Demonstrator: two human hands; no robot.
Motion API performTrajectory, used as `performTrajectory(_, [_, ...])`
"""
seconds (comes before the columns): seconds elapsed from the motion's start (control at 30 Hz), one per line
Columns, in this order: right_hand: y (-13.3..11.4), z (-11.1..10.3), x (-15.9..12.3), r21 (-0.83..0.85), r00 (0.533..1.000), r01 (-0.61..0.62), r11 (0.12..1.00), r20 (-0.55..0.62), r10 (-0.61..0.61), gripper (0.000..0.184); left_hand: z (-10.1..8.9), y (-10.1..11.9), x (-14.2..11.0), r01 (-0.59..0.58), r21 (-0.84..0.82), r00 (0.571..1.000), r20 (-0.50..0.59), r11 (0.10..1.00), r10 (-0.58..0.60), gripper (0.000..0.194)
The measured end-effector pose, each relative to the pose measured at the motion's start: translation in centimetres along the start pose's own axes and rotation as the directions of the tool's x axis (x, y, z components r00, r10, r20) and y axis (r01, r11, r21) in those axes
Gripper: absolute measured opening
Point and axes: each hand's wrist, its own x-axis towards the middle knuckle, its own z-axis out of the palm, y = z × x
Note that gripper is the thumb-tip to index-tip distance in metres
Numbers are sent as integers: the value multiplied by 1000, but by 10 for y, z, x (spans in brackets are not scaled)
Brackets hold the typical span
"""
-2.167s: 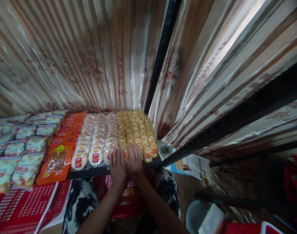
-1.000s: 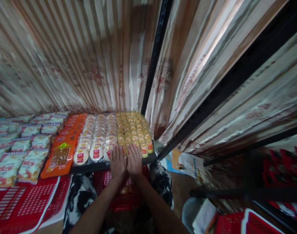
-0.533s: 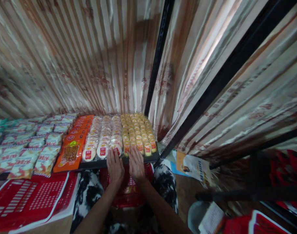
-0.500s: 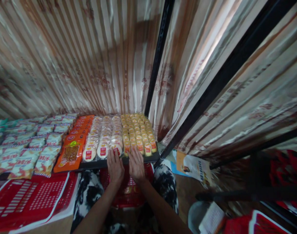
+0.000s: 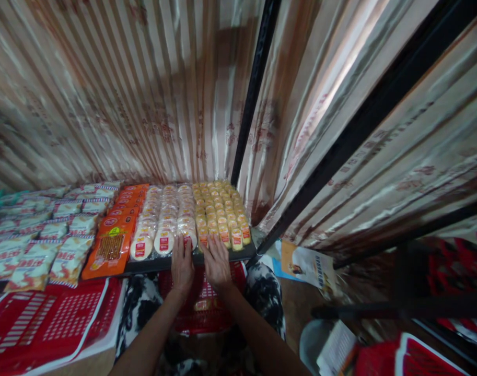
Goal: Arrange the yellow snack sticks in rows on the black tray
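My left hand [image 5: 182, 266] has its fingers stretched upward against the front of a round, white, clear-wrapped snack pack [image 5: 187, 233] with a red label. Beside it, my right hand [image 5: 217, 265] lies with fingers extended over the front of the small yellow snack packs [image 5: 223, 232], touching the nearest ones. Neither hand is wrapped round anything. Both kinds stand in several front-to-back rows on a black shelf [image 5: 152, 265]. More round white packs [image 5: 141, 247] fill the rows left of my hands.
Orange stick-snack bags [image 5: 109, 245] and pale snack bags [image 5: 71, 256] cover the shelf's left part. Red baskets stand below, one at left [image 5: 61, 318] and one between my knees [image 5: 207, 318]. Black posts [image 5: 257, 89] rise before a pleated curtain [image 5: 163, 78]. A printed bag [image 5: 309, 263] lies at right.
The view has shifted slightly, so the left-hand goods sit a little further left. Both hands stay at the front of the packs, with only a slight shift in place.
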Motion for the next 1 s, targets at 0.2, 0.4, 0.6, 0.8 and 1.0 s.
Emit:
performTrajectory(0.2, [4, 9, -1, -37, 1000, -7, 999, 21, 7, 46, 1, 0, -1, -11, -3, 1000, 6, 1000, 11, 61])
performTrajectory(0.4, [5, 11, -2, -51, 1000, -7, 999, 10, 7, 46, 3, -3, -3, -27, -5, 999, -18, 1000, 27, 62])
performTrajectory(0.6, [3, 9, -4, -37, 999, 6, 999, 34, -5, 50, -1, -2, -6, -35, -37, 999, 3, 999, 35, 62])
performTrajectory(0.8, [-4, -1, -6, 10, 1000, 16, 1000, 22, -16, 51, -11, 15, -34, -18, -88, 1000, 1, 996, 18, 53])
performTrajectory(1.0, [-13, 3, -52, 158, 999, 24, 987, 17, -27, 38, -10, 15, -98, -99, -214, 972, 189, 972, 140, 38])
